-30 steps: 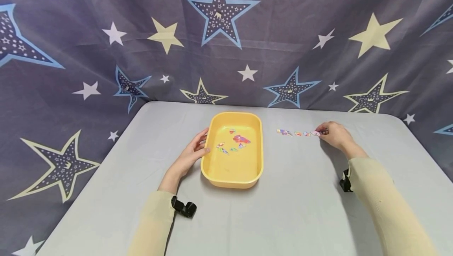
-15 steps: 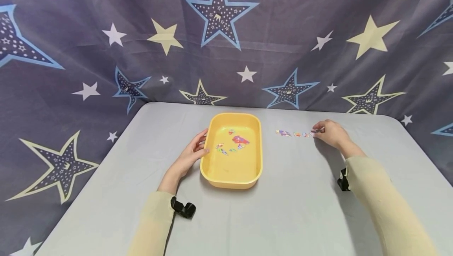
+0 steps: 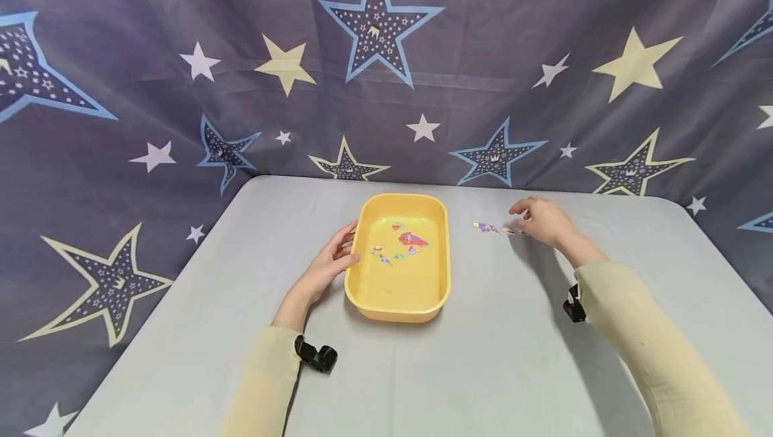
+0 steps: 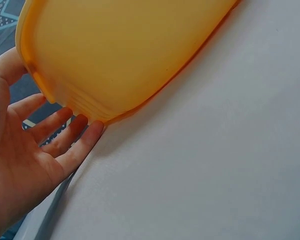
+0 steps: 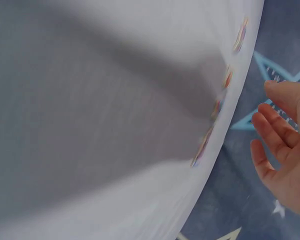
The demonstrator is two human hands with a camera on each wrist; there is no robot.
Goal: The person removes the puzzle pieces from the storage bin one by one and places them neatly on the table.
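Row of four pieces (image 5: 227,78) is laid near the far edge of the surface (image 3: 495,336); more pieces (image 3: 413,239) are contained in yellow tray (image 3: 395,315); work is judged partway. Tray is touched by left hand (image 3: 326,266), fingers spread; nothing is held in right hand (image 3: 541,221), fingers apart.

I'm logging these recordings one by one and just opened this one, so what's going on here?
A person is working with small colourful pieces. The left-hand grip rests against the side of a yellow tray, which has several flat pieces inside, the largest of them red. The right-hand grip is near a row of four small pieces on the pale table, its thumb and fingers apart with nothing visibly between them.
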